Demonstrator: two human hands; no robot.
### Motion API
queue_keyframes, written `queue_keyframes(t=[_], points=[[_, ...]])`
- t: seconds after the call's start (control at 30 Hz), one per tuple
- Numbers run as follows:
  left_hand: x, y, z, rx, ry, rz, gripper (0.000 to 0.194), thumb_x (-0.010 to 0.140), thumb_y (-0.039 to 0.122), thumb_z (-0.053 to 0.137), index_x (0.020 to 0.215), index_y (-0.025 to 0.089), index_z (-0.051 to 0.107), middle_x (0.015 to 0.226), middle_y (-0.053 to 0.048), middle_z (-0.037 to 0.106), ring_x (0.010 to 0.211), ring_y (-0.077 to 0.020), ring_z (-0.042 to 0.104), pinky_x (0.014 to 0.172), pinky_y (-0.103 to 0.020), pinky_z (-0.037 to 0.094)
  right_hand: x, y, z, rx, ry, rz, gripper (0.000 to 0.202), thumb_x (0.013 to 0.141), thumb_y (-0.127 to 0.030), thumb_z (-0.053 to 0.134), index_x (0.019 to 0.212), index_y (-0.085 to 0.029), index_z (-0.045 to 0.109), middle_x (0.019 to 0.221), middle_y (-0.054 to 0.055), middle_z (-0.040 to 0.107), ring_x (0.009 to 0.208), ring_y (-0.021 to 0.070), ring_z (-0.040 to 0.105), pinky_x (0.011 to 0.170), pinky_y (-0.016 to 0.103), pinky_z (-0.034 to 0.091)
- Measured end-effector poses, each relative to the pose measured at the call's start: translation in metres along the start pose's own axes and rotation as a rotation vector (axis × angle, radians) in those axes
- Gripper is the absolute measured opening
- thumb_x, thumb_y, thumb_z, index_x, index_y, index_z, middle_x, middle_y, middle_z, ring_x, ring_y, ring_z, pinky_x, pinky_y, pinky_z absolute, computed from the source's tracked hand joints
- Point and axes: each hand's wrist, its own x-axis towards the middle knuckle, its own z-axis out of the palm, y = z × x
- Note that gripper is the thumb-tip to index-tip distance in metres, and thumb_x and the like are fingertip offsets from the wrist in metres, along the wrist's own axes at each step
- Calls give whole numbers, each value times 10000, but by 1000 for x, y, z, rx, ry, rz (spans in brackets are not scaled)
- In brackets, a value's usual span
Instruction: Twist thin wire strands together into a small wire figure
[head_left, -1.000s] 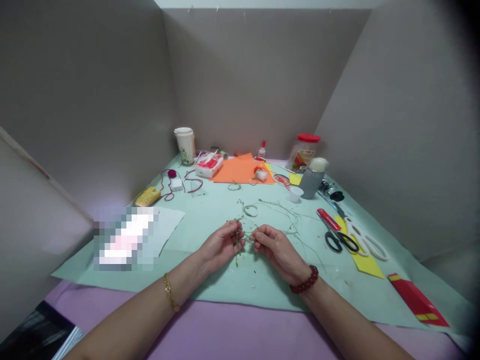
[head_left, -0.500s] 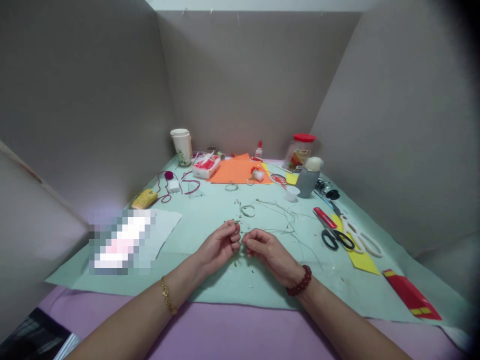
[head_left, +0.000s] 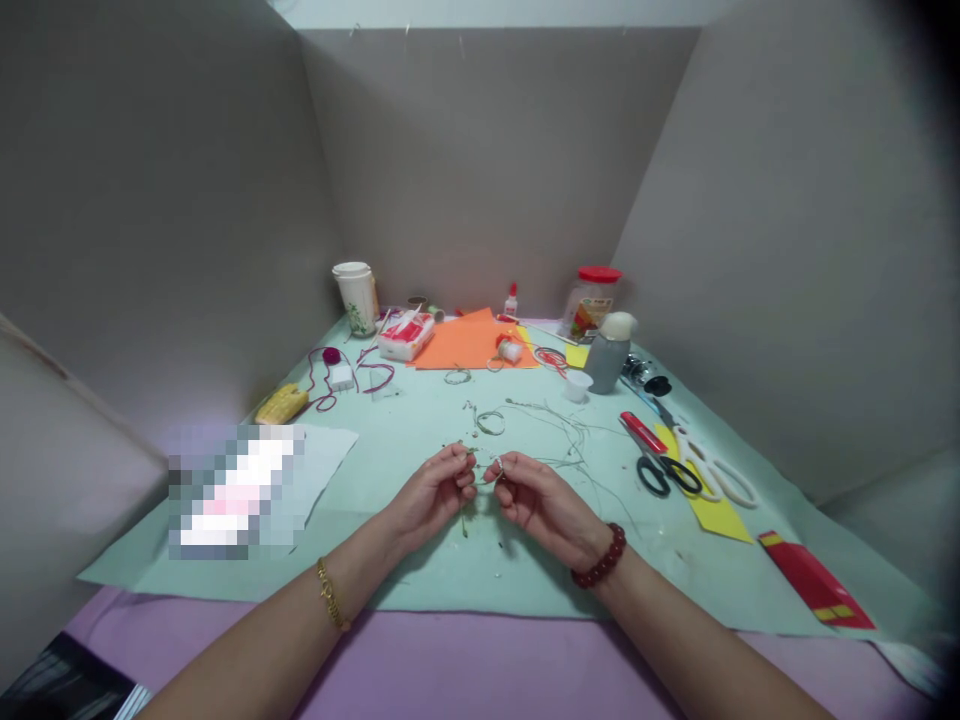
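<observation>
Right now both hands meet over the green mat (head_left: 420, 585). L hand (head_left: 433, 492) & R hand (head_left: 534, 497) each pinch a thin green wire (head_left: 484, 467) w/ fingertips shut tight on it. Wire runs between the 2 hands, just above the mat. Black scissors (head_left: 664, 475) lie well off to the R.

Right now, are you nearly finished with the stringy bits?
Partly. One small twine ring and another ring already lie on the green sheet. The left hand and right hand pinch a thin twine piece between them. Loose strands remain unused beyond.
</observation>
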Motion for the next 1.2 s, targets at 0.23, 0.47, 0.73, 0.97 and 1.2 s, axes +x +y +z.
queue_keyframes(t=[0.23, 0.47, 0.73, 0.97, 1.2], points=[[0, 3, 1, -24, 17, 4, 135, 753, 154, 681, 804, 147, 557, 762, 16, 494, 611, -57, 449, 590, -195, 398, -2, -3, 4, -136, -11, -41, 220, 737, -337, 718, 726, -161, 586, 754, 15, 601, 571, 81, 470, 522, 211, 409], [-1, 5, 0, 51, -27, 25, 102, 770, 163, 651, 781, 148, 551, 720, 17, 466, 623, -72, 443, 599, -197, 389, -3, -6, 0, -469, 12, -156, 190, 812, -350, 625, 750, -180, 567, 596, -25, 563, 540, 101, 498, 569, 253, 399], [-3, 7, 3, 135, -42, 37, 95, 773, 192, 637, 756, 157, 551, 688, 12, 466, 630, -90, 440, 613, -204, 374, -1, -8, 1, -592, 55, -176, 136, 789, -291, 602, 732, -192, 529, 583, -39, 539, 523, 104, 505, 554, 256, 404], [-5, 8, 5, 355, -29, 137, 108, 786, 242, 642, 734, 159, 598, 669, 0, 493, 639, -109, 433, 646, -222, 352, -4, -11, 3, -498, 5, -122, 180, 783, -366, 610, 823, -195, 569, 686, -16, 570, 531, 104, 480, 513, 256, 437], [-9, 8, 7, 651, -63, 234, 120, 820, 249, 613, 730, 178, 650, 676, -10, 510, 665, -130, 419, 646, -228, 326, -6, -18, 2, -571, 35, -142, 246, 770, -405, 647, 692, -181, 581, 575, -49, 447, 487, 82, 406, 480, 230, 354]])
